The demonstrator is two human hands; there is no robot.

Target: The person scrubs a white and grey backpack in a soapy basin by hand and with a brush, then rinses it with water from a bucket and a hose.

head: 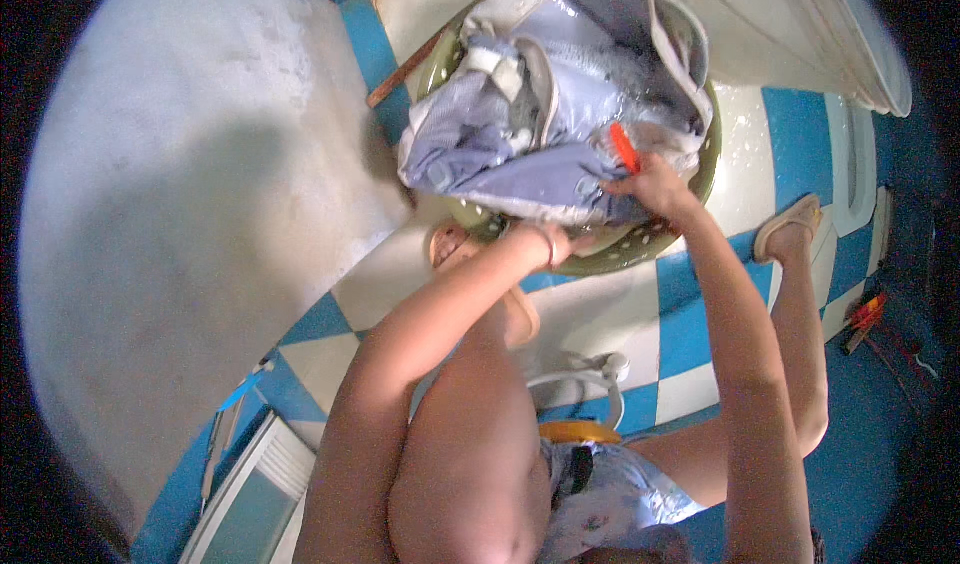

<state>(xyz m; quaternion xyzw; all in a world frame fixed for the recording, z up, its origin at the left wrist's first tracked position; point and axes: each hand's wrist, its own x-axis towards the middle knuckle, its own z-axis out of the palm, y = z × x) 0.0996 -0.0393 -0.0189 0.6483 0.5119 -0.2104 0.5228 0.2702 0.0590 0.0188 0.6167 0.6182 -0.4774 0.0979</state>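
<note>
A wet blue-grey fabric piece [517, 174] with pale piped edges, seemingly a bag, is bunched in a green tub [709, 181]. Sudsy water glistens on its folds. My right hand [660, 186] grips an orange-red brush [622, 147] against the fabric, right of its middle; the bristles are mostly hidden. At the tub's near rim is my left hand [551, 243], a bracelet on its wrist. Its fingers reach in under the fabric's front edge, partly out of sight, so whether they grip it cannot be told.
A large white bucket [787, 31] stands at the upper right, beside a white squat toilet [855, 166]. Left of the tub rises a pale wall surface [187, 189]. A wooden stick [416, 65] leans behind the tub. Blue and white tiles [600, 301] are wet in places.
</note>
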